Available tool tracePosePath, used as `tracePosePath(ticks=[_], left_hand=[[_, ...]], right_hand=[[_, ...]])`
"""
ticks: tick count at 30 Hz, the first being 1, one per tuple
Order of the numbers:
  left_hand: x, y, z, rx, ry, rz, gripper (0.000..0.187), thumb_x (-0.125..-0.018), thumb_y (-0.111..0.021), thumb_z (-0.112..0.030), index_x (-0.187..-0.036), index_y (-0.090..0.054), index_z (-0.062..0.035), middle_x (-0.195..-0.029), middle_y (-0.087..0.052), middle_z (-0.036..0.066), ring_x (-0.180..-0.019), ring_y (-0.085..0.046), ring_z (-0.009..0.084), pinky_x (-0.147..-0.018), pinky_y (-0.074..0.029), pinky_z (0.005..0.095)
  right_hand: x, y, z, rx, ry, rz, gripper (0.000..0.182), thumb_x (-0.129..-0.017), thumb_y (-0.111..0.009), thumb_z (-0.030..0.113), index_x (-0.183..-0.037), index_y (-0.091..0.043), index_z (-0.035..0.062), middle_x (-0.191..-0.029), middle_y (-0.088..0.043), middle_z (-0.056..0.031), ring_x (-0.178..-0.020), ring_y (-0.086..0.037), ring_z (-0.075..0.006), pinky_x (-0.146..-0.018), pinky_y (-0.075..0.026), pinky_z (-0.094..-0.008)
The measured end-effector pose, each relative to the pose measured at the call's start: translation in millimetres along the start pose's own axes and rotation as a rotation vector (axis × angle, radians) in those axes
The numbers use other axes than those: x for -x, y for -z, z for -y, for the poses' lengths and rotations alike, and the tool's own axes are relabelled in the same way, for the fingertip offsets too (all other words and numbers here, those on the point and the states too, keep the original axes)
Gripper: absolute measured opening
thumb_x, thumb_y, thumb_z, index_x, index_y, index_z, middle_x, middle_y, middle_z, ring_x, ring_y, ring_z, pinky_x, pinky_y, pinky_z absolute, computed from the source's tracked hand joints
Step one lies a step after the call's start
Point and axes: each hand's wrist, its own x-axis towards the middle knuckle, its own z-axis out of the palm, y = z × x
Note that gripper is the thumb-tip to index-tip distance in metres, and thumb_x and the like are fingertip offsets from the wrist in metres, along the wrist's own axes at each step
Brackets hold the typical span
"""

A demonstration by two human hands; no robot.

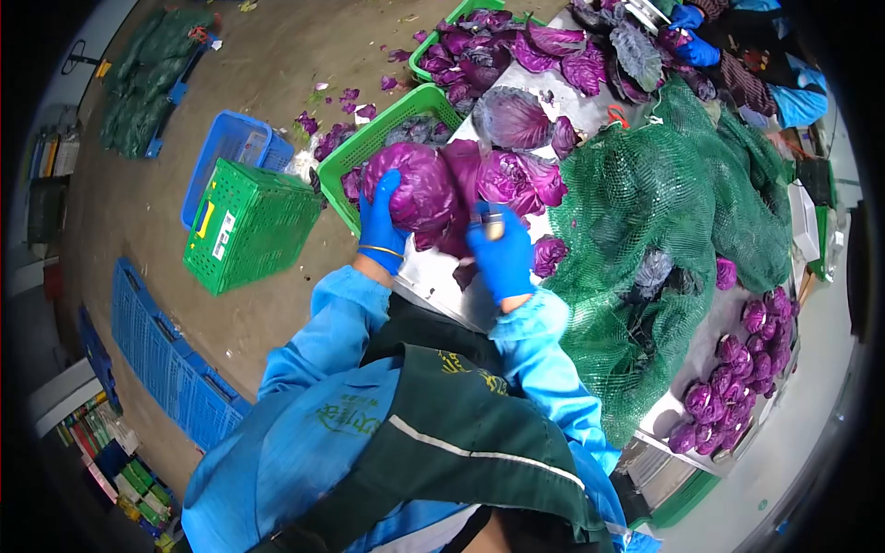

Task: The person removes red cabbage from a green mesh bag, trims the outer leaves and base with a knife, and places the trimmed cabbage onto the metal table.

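Observation:
My left hand point(380, 221), in a blue glove, is closed around the left side of a large red cabbage point(419, 187), lifted at the table's edge. To its right, my blue-gloved right hand point(501, 249) is a little blurred, its fingers wrapped round a tool with a tan handle end point(495, 226); its working end cannot be made out. Loose purple leaves point(513, 177) lie just beyond the right hand. Beneath the cabbage, a green crate point(373, 138) holds more leaves. A small trimmed cabbage point(550, 256) sits right of my right hand.
A green net sack point(636, 203) of cabbages covers much of the table. Several trimmed cabbages point(737, 378) are piled at right. A co-worker's gloved hand point(698, 51) is at the far end. Green point(253, 226) and blue point(221, 161) crates stand on the floor at left.

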Motion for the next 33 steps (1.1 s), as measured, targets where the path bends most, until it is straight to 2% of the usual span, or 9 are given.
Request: tracePosePath(ticks=[3,4,6,8,12,18,26,31,33], left_hand=[[1.2,-4.4,-15.2,0.157,0.216,0.058,0.062,-0.075,-0.071,-0.035,-0.127,-0.047,-0.0128,-0.125,-0.051,0.012,-0.112,-0.053,0.0306,-0.092,-0.047,0.0482],[3.4,-5.6,-14.8,0.158,0.217,0.056,0.062,-0.075,-0.071,-0.035,-0.127,-0.047,-0.0128,-0.125,-0.051,0.012,-0.112,-0.053,0.0306,-0.092,-0.047,0.0482],[3.2,-10.0,-12.7,0.128,0.207,0.05,0.061,-0.075,-0.071,-0.034,-0.127,-0.047,-0.0128,-0.126,-0.05,0.012,-0.113,-0.053,0.0302,-0.091,-0.048,0.0485],[1.9,-5.5,-6.0,0.139,0.254,0.047,0.06,-0.076,-0.071,-0.032,-0.128,-0.046,-0.0127,-0.125,-0.05,0.011,-0.113,-0.053,0.0294,-0.09,-0.049,0.0482],[7.7,-15.1,5.5,0.035,0.143,0.031,0.061,-0.076,-0.072,-0.023,-0.128,-0.043,-0.0096,-0.119,-0.052,0.012,-0.107,-0.056,0.0267,-0.085,-0.052,0.0419],[22.5,-30.0,10.7,-0.116,-0.107,-0.025,0.067,-0.072,-0.076,-0.016,-0.127,-0.039,-0.0063,-0.117,-0.052,0.012,-0.104,-0.056,0.0232,-0.086,-0.051,0.0373],[16.9,-12.7,16.2,-0.106,-0.034,0.022,0.065,-0.072,-0.076,-0.014,-0.127,-0.04,-0.0077,-0.117,-0.052,0.011,-0.105,-0.055,0.0234,-0.089,-0.05,0.0379],[18.1,-3.4,10.4,-0.128,-0.001,0.096,0.053,-0.08,-0.067,-0.023,-0.127,-0.046,-0.0099,-0.12,-0.055,0.01,-0.109,-0.055,0.0252,-0.094,-0.046,0.042],[27.4,-3.7,1.5,-0.05,0.086,0.09,0.054,-0.08,-0.067,-0.025,-0.128,-0.046,-0.0098,-0.122,-0.054,0.01,-0.111,-0.054,0.0262,-0.096,-0.044,0.0429]], right_hand=[[-23.1,42.4,-41.6,0.051,-0.246,-0.084,0.03,-0.076,-0.064,0.018,-0.103,-0.063,0.007,-0.083,-0.066,-0.0129,-0.073,-0.065,-0.0264,-0.07,-0.051,-0.036],[-24.0,49.9,-39.1,0.291,-0.134,-0.068,0.045,-0.074,-0.069,0.024,-0.115,-0.059,0.0067,-0.094,-0.066,-0.0154,-0.084,-0.065,-0.0305,-0.076,-0.05,-0.0377],[-14.4,45.2,-32.5,0.371,0.132,-0.131,0.063,-0.072,-0.073,0.029,-0.126,-0.05,0.0073,-0.11,-0.062,-0.0173,-0.095,-0.062,-0.0328,-0.08,-0.049,-0.0385],[-2.8,32.4,21.6,0.237,0.103,-0.066,0.071,-0.069,-0.076,0.029,-0.13,-0.046,0.0088,-0.118,-0.058,-0.0168,-0.101,-0.06,-0.0325,-0.083,-0.048,-0.0376],[-3.6,-3.0,28.5,0.21,0.259,0.034,0.069,-0.068,-0.076,0.027,-0.128,-0.047,0.0103,-0.114,-0.059,-0.0158,-0.097,-0.061,-0.0326,-0.08,-0.049,-0.0386],[-6.6,-5.8,36.8,0.337,0.085,0.073,0.057,-0.068,-0.069,0.026,-0.121,-0.052,0.0104,-0.103,-0.064,-0.0146,-0.087,-0.064,-0.0324,-0.076,-0.05,-0.0399],[-12.8,7.2,21.6,0.257,0.019,0.113,0.042,-0.068,-0.066,0.024,-0.108,-0.062,0.0121,-0.089,-0.066,-0.0159,-0.08,-0.063,-0.033,-0.072,-0.05,-0.0405],[-27.6,16.7,-8.9,-0.079,0.014,0.054,0.033,-0.067,-0.066,0.009,-0.1,-0.065,0.0053,-0.079,-0.066,-0.0118,-0.068,-0.061,-0.0186,-0.066,-0.049,-0.0321],[-37.1,28.3,-12.2,-0.075,-0.078,0.005,0.032,-0.068,-0.065,0.01,-0.1,-0.065,0.0044,-0.079,-0.065,-0.0105,-0.069,-0.06,-0.0176,-0.066,-0.048,-0.0317]])
